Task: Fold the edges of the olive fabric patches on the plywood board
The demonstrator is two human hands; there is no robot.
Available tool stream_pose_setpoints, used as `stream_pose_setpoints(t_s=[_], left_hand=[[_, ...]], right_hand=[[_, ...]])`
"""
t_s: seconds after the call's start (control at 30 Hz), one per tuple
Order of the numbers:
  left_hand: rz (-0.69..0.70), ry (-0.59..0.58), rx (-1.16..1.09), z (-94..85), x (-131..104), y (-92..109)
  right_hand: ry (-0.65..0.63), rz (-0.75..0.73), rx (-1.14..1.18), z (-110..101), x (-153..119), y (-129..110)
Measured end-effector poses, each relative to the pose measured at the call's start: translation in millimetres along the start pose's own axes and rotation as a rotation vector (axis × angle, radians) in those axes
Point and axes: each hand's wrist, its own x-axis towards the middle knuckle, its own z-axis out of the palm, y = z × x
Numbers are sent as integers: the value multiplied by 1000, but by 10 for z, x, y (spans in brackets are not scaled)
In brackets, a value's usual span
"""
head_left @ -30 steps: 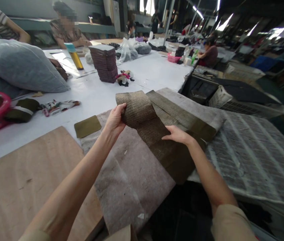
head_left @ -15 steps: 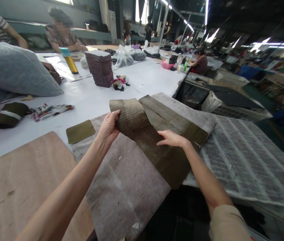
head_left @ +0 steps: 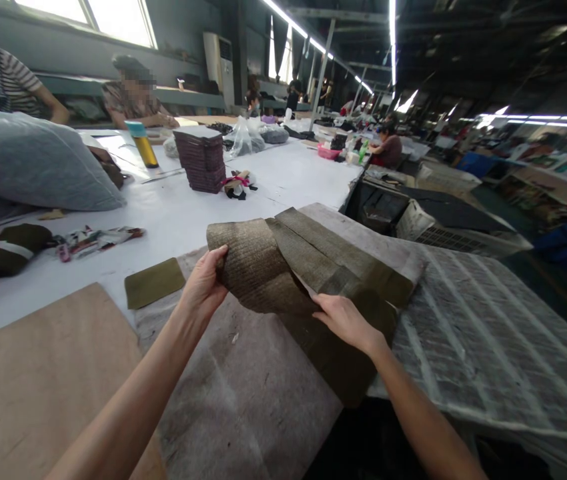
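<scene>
A piece of olive-brown fabric (head_left: 253, 263) with a rough, ribbed face is lifted and curled between my two hands. My left hand (head_left: 204, 283) pinches its left edge, thumb on the near side. My right hand (head_left: 346, 320) grips its right edge between thumb and fingers, raising it off the layer below. Under it, more olive pieces (head_left: 338, 243) lie overlapping on a greyish padded sheet (head_left: 223, 393). A small olive rectangle (head_left: 154, 283) rests flat to the left of my left hand.
A plywood board (head_left: 53, 387) lies at left. Farther back are a stack of dark maroon pieces (head_left: 206, 163), a yellow bottle (head_left: 142, 145) and a stuffed bag (head_left: 33, 160). Crates (head_left: 428, 223) stand at right, beside a plastic-wrapped surface (head_left: 493, 327). Several people sit around the table.
My right hand has closed on the fabric's right edge and lifted it, where before its fingers were spread over it. The fabric now bows between both hands. The view has tilted up.
</scene>
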Motion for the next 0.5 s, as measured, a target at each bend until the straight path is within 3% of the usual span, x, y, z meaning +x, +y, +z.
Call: stream_pose_setpoints(t_s=[0.13, 0.33, 0.5], left_hand=[[-25, 43, -13, -17, -13, -28], [8, 14, -20, -51, -7, -27], [-10, 5, -20, -42, -75, 22]], right_hand=[[-69, 4, 40, 16, -28, 112], [-78, 106, -131, 24, -11, 88], [-117, 26, 95, -137, -86, 152]])
